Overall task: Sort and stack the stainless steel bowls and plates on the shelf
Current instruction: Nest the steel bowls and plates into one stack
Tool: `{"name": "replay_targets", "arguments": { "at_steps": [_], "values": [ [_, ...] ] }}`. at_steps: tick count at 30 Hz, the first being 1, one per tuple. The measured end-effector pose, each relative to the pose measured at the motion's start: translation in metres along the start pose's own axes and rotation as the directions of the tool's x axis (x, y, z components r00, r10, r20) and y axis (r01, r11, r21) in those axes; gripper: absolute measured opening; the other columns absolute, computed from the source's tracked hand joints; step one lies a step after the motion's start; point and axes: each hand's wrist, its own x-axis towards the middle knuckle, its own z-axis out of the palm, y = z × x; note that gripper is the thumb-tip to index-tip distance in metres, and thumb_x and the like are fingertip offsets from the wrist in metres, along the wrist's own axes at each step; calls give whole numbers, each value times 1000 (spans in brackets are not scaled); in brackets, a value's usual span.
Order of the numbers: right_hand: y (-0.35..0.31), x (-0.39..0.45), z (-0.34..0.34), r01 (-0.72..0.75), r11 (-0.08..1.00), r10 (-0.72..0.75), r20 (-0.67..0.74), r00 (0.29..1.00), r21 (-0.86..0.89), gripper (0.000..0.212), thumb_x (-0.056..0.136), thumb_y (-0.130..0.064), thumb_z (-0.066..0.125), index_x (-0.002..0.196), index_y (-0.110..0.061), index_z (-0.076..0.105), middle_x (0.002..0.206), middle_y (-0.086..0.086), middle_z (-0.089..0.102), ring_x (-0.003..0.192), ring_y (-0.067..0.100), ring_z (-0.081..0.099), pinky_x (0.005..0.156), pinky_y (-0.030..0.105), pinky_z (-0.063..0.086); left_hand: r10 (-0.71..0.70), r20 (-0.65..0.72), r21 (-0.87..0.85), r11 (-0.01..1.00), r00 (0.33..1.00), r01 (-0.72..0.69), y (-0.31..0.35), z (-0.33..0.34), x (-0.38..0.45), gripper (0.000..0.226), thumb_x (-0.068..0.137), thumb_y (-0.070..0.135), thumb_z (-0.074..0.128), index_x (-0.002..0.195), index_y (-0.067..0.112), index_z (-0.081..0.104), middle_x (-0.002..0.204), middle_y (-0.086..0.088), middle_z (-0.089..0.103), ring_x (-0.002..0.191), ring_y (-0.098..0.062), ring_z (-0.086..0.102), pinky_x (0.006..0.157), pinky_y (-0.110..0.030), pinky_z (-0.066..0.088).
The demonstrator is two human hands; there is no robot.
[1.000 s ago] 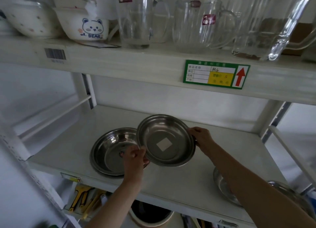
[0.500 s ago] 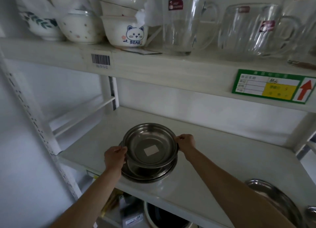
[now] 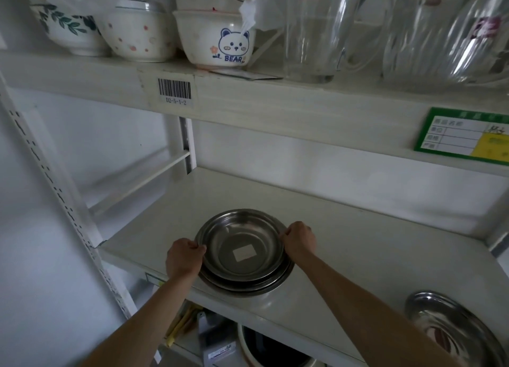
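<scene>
A stainless steel bowl [image 3: 242, 240] with a pale square sticker inside rests nested in a wider steel plate [image 3: 264, 288] near the front edge of the white middle shelf [image 3: 344, 242]. My left hand [image 3: 183, 259] grips the bowl's left rim. On the opposite side, my right hand [image 3: 300, 238] holds the right rim. Another steel plate [image 3: 451, 328] lies at the shelf's front right corner, partly cut off by the frame.
The upper shelf carries ceramic bowls, one with a bear print [image 3: 217, 36], and glass jugs [image 3: 322, 30] to the right. A green label [image 3: 465, 135] hangs on its edge. The slotted upright post [image 3: 55, 196] stands at left. Below are tools and a dark pot [image 3: 264, 347].
The bowl, held tilted in the air a second ago, has been lowered into the wider plate. Both hands stay on its rim. The camera has panned left.
</scene>
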Motion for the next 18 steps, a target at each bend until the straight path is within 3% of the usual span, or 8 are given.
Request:
{"name": "replay_targets", "arguments": {
  "at_steps": [3,7,13,16,18],
  "values": [
    [-1,0,1,25,998,-26,-4,1000,-61,10,82,-19,54,76,-12,58,82,9,65,81,31,66,61,30,43,18,2,42,999,1000,-18,1,0,1,25,84,25,67,63,12,66,64,-9,70,62,-25,68,62,-31,52],
    [-3,1,4,47,994,-48,-8,999,-95,10,85,-18,52,76,-13,52,92,12,69,86,31,66,62,29,40,17,6,96,995,1000,-17,-1,1,4,29,84,24,66,61,8,70,55,-5,67,52,-18,65,47,-21,39],
    [-6,0,9,44,987,-51,-43,998,-154,12,90,-14,48,79,-13,49,97,12,69,90,31,67,63,29,39,41,-2,135,990,999,-40,-2,2,5,23,84,21,66,62,12,69,58,-2,66,55,-16,63,49,-21,40],
    [-7,-1,11,37,984,-48,-61,997,-174,14,90,-14,48,87,-9,60,99,13,69,93,32,67,65,29,39,48,-3,139,989,999,-47,-5,3,7,22,83,22,65,64,12,69,60,-2,67,54,-15,62,51,-22,42],
    [-7,-1,13,41,981,-55,-68,996,-191,18,90,-13,47,94,-7,63,100,13,69,93,33,66,65,29,40,44,1,129,991,999,-43,-9,3,11,17,82,25,66,75,10,70,70,-3,69,57,-14,61,53,-25,45]
  ]
}}
